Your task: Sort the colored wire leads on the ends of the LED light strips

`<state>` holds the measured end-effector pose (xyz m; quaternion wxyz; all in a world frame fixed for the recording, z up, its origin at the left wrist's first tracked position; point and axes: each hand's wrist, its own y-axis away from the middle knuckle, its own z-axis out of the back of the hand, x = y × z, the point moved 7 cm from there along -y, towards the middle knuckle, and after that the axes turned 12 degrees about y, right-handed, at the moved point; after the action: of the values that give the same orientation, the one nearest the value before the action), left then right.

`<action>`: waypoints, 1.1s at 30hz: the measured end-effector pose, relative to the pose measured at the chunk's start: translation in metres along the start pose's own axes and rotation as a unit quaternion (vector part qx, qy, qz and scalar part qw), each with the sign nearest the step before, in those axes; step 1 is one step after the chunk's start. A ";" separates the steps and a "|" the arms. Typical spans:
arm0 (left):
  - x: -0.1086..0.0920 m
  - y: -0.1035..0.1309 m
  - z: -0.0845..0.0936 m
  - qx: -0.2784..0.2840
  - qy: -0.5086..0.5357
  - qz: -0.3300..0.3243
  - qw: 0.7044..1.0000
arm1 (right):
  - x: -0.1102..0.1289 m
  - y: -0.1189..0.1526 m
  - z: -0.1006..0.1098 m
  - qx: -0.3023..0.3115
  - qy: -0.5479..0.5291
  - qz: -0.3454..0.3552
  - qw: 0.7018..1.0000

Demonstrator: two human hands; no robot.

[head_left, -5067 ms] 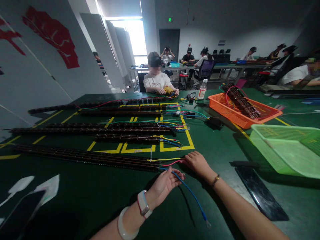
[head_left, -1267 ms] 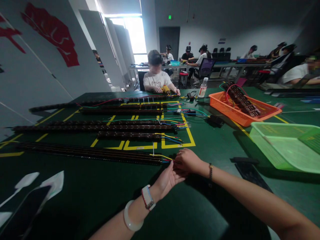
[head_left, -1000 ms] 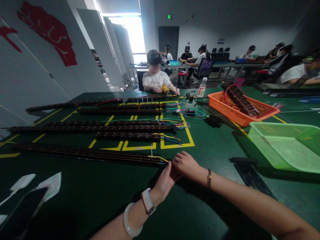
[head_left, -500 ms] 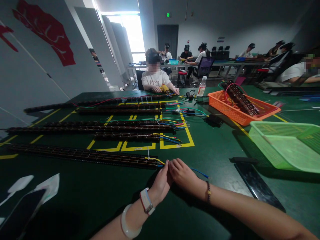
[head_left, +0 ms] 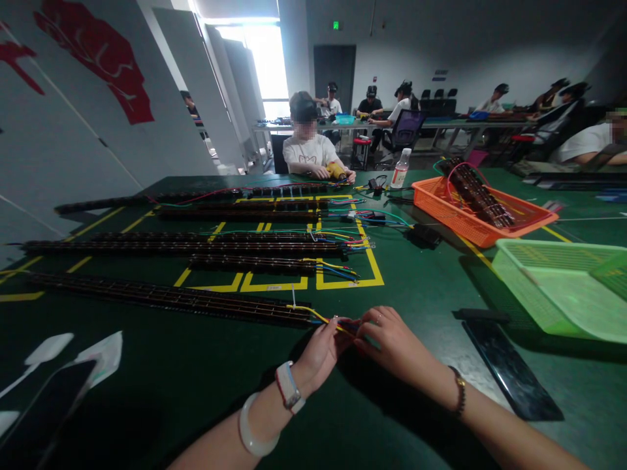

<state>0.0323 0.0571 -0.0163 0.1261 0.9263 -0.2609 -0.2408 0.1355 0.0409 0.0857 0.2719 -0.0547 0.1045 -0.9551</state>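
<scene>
A long dark wire harness (head_left: 220, 303) lies across the near part of the table, with a white cable tie (head_left: 294, 297) standing up near its right end. Yellow and blue wires (head_left: 306, 311) come out of that end and run into my left hand (head_left: 321, 352), which is closed around them. My right hand (head_left: 392, 339) is a little to the right, its fingers bent and pinched on the same wires. A short stretch of wires shows between both hands; the wire tips are hidden by my right fingers.
Several more harnesses (head_left: 196, 248) lie farther back over yellow tape outlines. On the right are an orange basket (head_left: 441, 219) with a harness in it, a green basket (head_left: 529, 287) and a dark flat object (head_left: 514, 372). Opposite, a person (head_left: 308, 153) holds something yellow.
My right hand has moved right, away from my left hand, uncovering the wires between them. The blue wire end that stuck out to the right is now out of sight. The view has shifted slightly.
</scene>
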 end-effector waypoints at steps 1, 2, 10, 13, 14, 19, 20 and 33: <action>-0.001 0.000 -0.002 0.011 0.000 -0.002 1.000 | -0.001 0.003 -0.004 -0.002 0.017 -0.007 1.000; -0.001 0.000 -0.004 0.018 0.001 -0.004 1.000 | -0.002 0.006 -0.007 -0.005 0.036 -0.014 0.999; -0.001 -0.001 -0.001 0.000 0.019 -0.008 1.000 | 0.008 0.015 -0.024 -0.023 0.074 -0.028 0.997; 0.000 -0.002 -0.001 0.014 0.016 -0.014 1.000 | 0.009 0.015 -0.028 -0.025 0.066 -0.034 0.997; 0.000 -0.002 -0.001 0.018 0.013 -0.014 1.000 | 0.011 0.015 -0.028 -0.032 0.071 -0.031 0.996; 0.002 -0.004 0.000 0.015 0.007 0.001 1.000 | 0.022 0.016 -0.023 -0.071 0.129 0.003 0.989; 0.003 -0.004 0.001 0.011 0.012 0.007 1.000 | 0.023 0.017 -0.021 -0.076 0.139 0.007 0.987; 0.003 0.000 -0.004 0.022 0.005 0.004 1.000 | -0.003 0.003 0.011 -0.074 0.175 -0.018 0.982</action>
<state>0.0372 0.0558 -0.0138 0.1082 0.9287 -0.2696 -0.2303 0.1417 0.0377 0.0958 0.2276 0.0910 0.2200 -0.9442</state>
